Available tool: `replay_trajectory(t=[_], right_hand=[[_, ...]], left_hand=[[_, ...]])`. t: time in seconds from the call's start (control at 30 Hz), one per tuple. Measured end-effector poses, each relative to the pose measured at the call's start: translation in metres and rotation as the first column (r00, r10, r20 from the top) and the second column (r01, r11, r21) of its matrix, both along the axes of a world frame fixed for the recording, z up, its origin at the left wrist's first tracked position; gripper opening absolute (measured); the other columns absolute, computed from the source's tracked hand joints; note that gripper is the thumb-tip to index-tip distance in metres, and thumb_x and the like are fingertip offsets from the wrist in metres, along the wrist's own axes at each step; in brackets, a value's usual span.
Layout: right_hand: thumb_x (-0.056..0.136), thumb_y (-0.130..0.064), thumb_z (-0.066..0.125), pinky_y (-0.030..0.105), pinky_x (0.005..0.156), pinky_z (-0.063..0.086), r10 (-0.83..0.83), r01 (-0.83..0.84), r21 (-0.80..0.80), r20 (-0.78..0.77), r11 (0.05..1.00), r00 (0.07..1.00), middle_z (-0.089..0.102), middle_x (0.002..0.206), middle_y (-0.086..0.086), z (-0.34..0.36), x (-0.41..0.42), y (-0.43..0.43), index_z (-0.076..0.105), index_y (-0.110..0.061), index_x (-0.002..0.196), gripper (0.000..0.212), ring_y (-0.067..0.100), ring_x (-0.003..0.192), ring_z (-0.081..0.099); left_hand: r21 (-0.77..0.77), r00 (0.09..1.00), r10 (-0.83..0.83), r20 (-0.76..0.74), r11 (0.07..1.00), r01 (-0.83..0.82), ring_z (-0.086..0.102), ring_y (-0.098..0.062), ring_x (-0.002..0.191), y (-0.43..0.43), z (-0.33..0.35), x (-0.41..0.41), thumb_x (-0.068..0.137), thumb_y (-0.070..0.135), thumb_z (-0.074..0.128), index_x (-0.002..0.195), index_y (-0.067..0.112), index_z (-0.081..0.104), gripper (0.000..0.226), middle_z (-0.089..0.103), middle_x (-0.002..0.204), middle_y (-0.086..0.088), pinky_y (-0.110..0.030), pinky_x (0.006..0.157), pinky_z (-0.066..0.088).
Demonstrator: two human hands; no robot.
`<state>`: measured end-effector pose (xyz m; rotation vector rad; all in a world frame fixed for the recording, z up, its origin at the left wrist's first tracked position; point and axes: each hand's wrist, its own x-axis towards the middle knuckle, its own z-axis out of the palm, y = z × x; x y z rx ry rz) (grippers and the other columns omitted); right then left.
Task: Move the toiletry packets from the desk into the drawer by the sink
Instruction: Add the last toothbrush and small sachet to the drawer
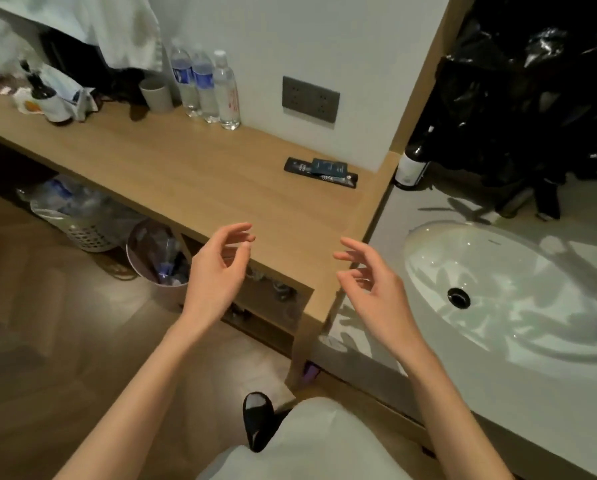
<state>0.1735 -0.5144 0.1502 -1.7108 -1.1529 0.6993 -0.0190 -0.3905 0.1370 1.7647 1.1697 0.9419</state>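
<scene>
Dark toiletry packets (320,172) lie in a small overlapping pile on the wooden desk (186,168), near its far right corner by the wall. My left hand (217,268) hovers over the desk's front edge, palm turned inward, fingers loosely curled and holding nothing. My right hand (370,282) hangs at the desk's right corner beside the sink (498,289), fingers relaxed and empty. Both hands are well short of the packets. No drawer shows in this view.
Three water bottles (207,88) and a grey cup (156,93) stand at the wall. Clutter and a dark pump bottle (44,98) sit far left. A bin (158,258) and basket (78,220) stand under the desk. A dark bottle (413,164) stands behind the sink.
</scene>
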Motion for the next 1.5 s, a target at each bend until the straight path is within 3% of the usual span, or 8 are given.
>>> replay_trajectory(t=[0.1, 0.4, 0.6, 0.77, 0.97, 1.1, 1.27, 1.5], right_hand=[[0.094, -0.02, 0.056, 0.02, 0.082, 0.054, -0.022, 0.021, 0.022, 0.037, 1.0, 0.999, 0.056, 0.114, -0.027, 0.01, 0.006, 0.061, 0.044, -0.041, 0.133, 0.046, -0.005, 0.095, 0.059], [0.094, -0.019, 0.055, 0.007, 0.065, 0.048, -0.127, 0.148, -0.063, 0.258, 0.987, 0.958, 0.054, 0.123, -0.016, 0.007, 0.06, 0.191, 0.044, -0.034, 0.137, 0.047, -0.003, 0.093, 0.056], [0.094, -0.017, 0.055, 0.03, 0.097, 0.046, -0.152, 0.239, -0.203, 0.369, 0.95, 0.917, 0.05, 0.135, -0.009, -0.039, 0.105, 0.276, 0.045, -0.031, 0.137, 0.047, 0.005, 0.114, 0.05], [0.092, -0.012, 0.057, 0.034, 0.109, 0.034, -0.134, 0.28, -0.346, 0.39, 0.895, 0.911, 0.046, 0.142, 0.001, -0.084, 0.142, 0.339, 0.045, -0.023, 0.138, 0.05, 0.018, 0.129, 0.044], [0.091, -0.018, 0.058, 0.045, 0.117, 0.022, -0.066, 0.286, -0.492, 0.416, 0.822, 0.907, 0.035, 0.152, 0.007, -0.125, 0.181, 0.394, 0.039, -0.024, 0.144, 0.056, 0.029, 0.14, 0.029], [0.09, -0.04, 0.058, 0.044, 0.11, 0.029, -0.204, 0.385, -0.551, 0.361, 0.741, 0.91, 0.04, 0.147, 0.006, -0.151, 0.197, 0.409, 0.03, -0.026, 0.148, 0.066, 0.029, 0.134, 0.031], [0.082, -0.056, 0.059, 0.046, 0.11, 0.031, -0.35, 0.505, -0.541, 0.368, 0.673, 0.861, 0.037, 0.147, 0.005, -0.177, 0.197, 0.417, 0.025, -0.035, 0.147, 0.076, 0.027, 0.136, 0.026], [0.069, -0.033, 0.082, 0.04, 0.102, 0.035, -0.578, 0.649, -0.434, 0.301, 0.625, 0.758, 0.047, 0.135, 0.006, -0.178, 0.198, 0.43, 0.038, -0.026, 0.138, 0.082, 0.025, 0.13, 0.029]], left_hand=[[0.017, 0.998, -0.063, -0.016, 0.998, 0.063, 0.06, 0.004, 0.1, 0.069, 0.002, 0.014, 0.095, 0.025, 0.053, 0.125, 0.027, 0.055, 0.03, 0.064, 0.111, 0.014, -0.008, 0.078, 0.048], [0.01, 0.939, -0.265, -0.221, 0.962, 0.274, 0.054, -0.011, 0.111, 0.228, -0.039, 0.096, 0.094, 0.023, 0.055, 0.136, 0.017, 0.046, 0.044, 0.056, 0.13, -0.001, -0.031, 0.093, 0.048], [-0.057, 0.841, -0.42, -0.34, 0.902, 0.427, 0.047, -0.023, 0.127, 0.321, -0.09, 0.165, 0.091, 0.024, 0.061, 0.14, 0.012, 0.04, 0.055, 0.051, 0.138, -0.008, -0.042, 0.107, 0.039], [-0.048, 0.773, -0.51, -0.378, 0.845, 0.533, 0.05, -0.028, 0.121, 0.371, -0.126, 0.209, 0.084, 0.02, 0.067, 0.135, 0.013, 0.047, 0.054, 0.057, 0.13, -0.01, -0.035, 0.1, 0.039], [-0.097, 0.602, -0.554, -0.575, 0.777, 0.623, 0.036, -0.027, 0.136, 0.41, -0.165, 0.238, 0.078, 0.035, 0.069, 0.14, 0.018, 0.034, 0.074, 0.046, 0.143, -0.004, -0.05, 0.11, 0.028], [-0.121, 0.551, -0.588, -0.593, 0.741, 0.66, 0.019, -0.022, 0.146, 0.418, -0.186, 0.246, 0.082, 0.035, 0.067, 0.147, 0.021, 0.025, 0.079, 0.036, 0.153, -0.002, -0.047, 0.117, 0.01], [0.01, 0.615, -0.546, -0.569, 0.743, 0.669, 0.037, -0.025, 0.131, 0.42, -0.194, 0.246, 0.083, 0.036, 0.067, 0.145, 0.018, 0.034, 0.073, 0.049, 0.141, -0.005, -0.039, 0.111, 0.023], [-0.076, 0.579, -0.63, -0.517, 0.708, 0.702, 0.043, -0.023, 0.115, 0.428, -0.184, 0.258, 0.073, 0.025, 0.075, 0.14, 0.018, 0.042, 0.075, 0.05, 0.121, -0.004, -0.034, 0.099, 0.035]])
